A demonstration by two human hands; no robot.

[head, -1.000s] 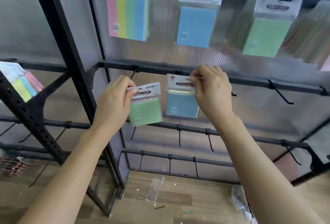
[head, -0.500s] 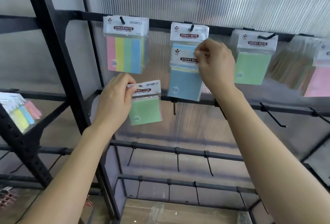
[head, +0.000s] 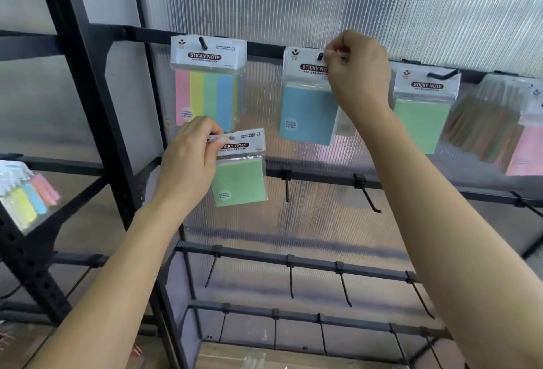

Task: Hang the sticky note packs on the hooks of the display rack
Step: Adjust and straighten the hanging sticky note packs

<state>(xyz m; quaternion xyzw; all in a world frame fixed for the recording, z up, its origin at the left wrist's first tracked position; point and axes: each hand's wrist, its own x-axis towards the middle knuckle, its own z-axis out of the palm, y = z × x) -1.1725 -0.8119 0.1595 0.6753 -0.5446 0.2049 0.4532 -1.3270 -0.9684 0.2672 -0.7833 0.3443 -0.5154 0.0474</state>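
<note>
Head view: bg is a ribbed translucent panel (head: 352,1) behind a black display rack (head: 88,104) w/ rails of hooks.

Upper centre: right hand (head: 358,74) pinches the top corner of the blue pack (head: 305,113) header card, thumb + fingers curled on it, right at a hook (head: 320,55) on the top rail (head: 264,49). Prob. steering the hang hole over the hook tip. Can't tell if it's fully seated, as the hand covers part of the header.

Centre-left, lower: left hand (head: 188,163) pinches the green pack (head: 239,180) by its card edge, so the hole is clear and the pack dangles, ready as next. It's apart from any hook.

Hung on the top rail: striped pack (head: 205,95) upper left, second green pack (head: 420,122) upper right, pink pack (head: 526,151) at right edge.

Mid-rail hook (head: 287,189) below is bare, likely the next spot.
</note>
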